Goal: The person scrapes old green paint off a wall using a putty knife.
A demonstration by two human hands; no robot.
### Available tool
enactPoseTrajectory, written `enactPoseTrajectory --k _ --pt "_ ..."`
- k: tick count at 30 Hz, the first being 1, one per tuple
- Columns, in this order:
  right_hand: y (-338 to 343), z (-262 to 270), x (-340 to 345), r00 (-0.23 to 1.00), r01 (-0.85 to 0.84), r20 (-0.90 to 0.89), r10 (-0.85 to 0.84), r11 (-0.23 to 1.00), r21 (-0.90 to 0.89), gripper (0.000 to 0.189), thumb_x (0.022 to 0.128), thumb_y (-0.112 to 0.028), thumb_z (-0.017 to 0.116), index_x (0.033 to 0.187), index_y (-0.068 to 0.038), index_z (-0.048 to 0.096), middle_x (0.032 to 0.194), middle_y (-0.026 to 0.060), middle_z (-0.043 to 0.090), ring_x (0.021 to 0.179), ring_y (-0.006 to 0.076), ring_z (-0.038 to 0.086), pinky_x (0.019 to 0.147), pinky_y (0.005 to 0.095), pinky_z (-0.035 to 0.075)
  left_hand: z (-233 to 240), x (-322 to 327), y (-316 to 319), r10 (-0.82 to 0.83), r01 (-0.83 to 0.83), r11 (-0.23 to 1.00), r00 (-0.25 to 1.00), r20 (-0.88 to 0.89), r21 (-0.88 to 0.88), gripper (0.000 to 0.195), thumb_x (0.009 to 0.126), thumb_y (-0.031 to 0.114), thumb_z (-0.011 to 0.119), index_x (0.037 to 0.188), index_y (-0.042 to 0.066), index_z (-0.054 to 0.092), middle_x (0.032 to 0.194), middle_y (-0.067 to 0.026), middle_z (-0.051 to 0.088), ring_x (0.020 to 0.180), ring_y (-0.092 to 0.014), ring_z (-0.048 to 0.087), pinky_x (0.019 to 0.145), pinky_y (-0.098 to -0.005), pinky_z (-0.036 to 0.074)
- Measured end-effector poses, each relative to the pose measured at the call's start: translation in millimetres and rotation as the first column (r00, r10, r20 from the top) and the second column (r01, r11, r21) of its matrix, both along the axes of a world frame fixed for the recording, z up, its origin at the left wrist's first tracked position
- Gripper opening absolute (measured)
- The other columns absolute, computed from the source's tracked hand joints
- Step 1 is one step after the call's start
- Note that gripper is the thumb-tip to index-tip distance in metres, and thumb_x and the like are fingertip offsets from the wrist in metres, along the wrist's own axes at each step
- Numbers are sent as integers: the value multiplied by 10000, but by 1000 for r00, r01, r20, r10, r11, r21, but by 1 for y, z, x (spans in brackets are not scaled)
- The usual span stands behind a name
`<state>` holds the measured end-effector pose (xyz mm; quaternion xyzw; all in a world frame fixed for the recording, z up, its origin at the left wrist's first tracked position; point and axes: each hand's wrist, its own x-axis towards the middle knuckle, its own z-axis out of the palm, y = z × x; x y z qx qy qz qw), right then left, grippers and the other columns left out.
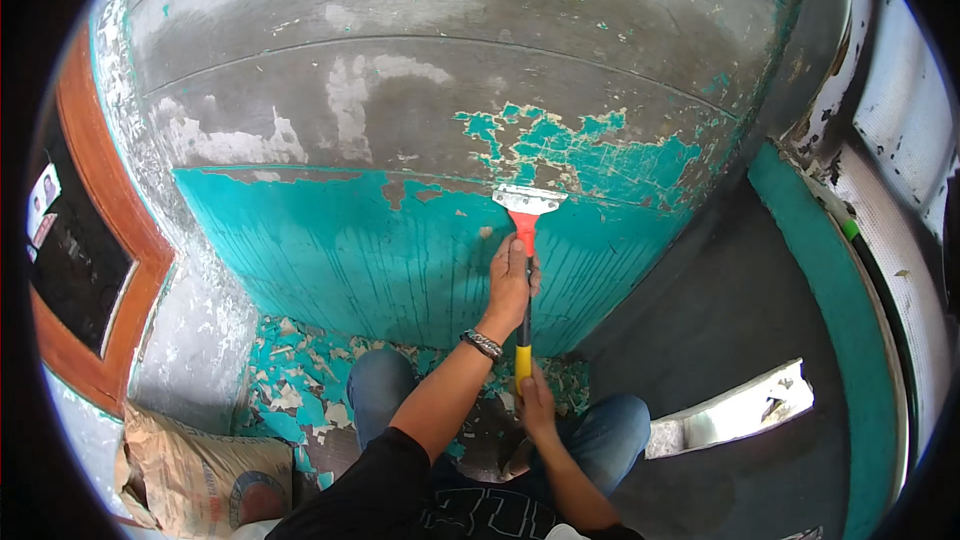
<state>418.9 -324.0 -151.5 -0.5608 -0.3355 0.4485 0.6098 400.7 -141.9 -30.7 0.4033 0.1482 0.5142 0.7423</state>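
Note:
A long-handled scraper [529,200] with a wide metal head, a red neck and a black and yellow handle lies against the wall. Its blade touches the wall at the upper edge of the turquoise paint [420,262], just under a groove. My left hand [514,281], with a metal bracelet at the wrist, is closed around the handle just below the red neck. Lower down, my right hand [536,401] grips the yellow end. Cracked turquoise paint [622,161] with pale edges remains above the blade at the right. Bare grey wall [420,105] shows elsewhere above.
Paint flakes [289,382] cover the floor along the wall's foot, around my knees. A crumpled paper sack [217,472] bearing writing stands at the lower left. An orange-brown wooden frame [112,195] is at the left. To the right, a dark wall [720,300] has a bright opening [735,409].

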Motion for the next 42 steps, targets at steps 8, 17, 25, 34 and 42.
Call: enactPoseTrajectory --k 8,17,25,34,42 --pt "57 -37 4 994 100 36 -103 993 67 527 1038 -337 417 1504 -106 332 832 -5 525 588 62 442 514 243 394 -18 5 24 72 -61 984 996 -58 165 411 1023 429 454 1184 62 548 708 1 502 470 -81 454 401 -239 359" --pt "23 -23 32 919 50 374 -127 977 208 325 1023 -281 468 1191 -18 562 718 -11 516 597 64 468 546 241 412 -5 12 12 54 -50 997 997 -61 64 454 1023 485 405 1117 58 527 698 -13 501 450 -80 447 376 -241 365" --pt "7 8 66 878 228 352 -324 930 287 262 962 -229 567 1112 -14 579 741 2 512 661 81 474 610 260 407 -4 35 -2 -104 105 994 991 84 -7 497 999 557 401 1060 77 514 709 -16 490 514 -116 499 449 -265 430" --pt "-15 82 168 494 195 746 -447 893 406 327 937 -236 598 1121 32 636 929 182 670 829 280 662 754 353 502 31 60 1 -272 275 945 961 -42 177 476 1006 527 416 1064 64 511 849 -65 594 858 -206 674 804 -367 557" --pt "-19 89 151 479 130 781 -401 912 388 315 913 -274 629 1035 15 603 816 144 639 676 266 613 655 335 489 35 46 -14 64 41 943 951 -304 330 351 1005 381 515 1085 40 487 918 -85 614 876 -200 681 756 -333 545"
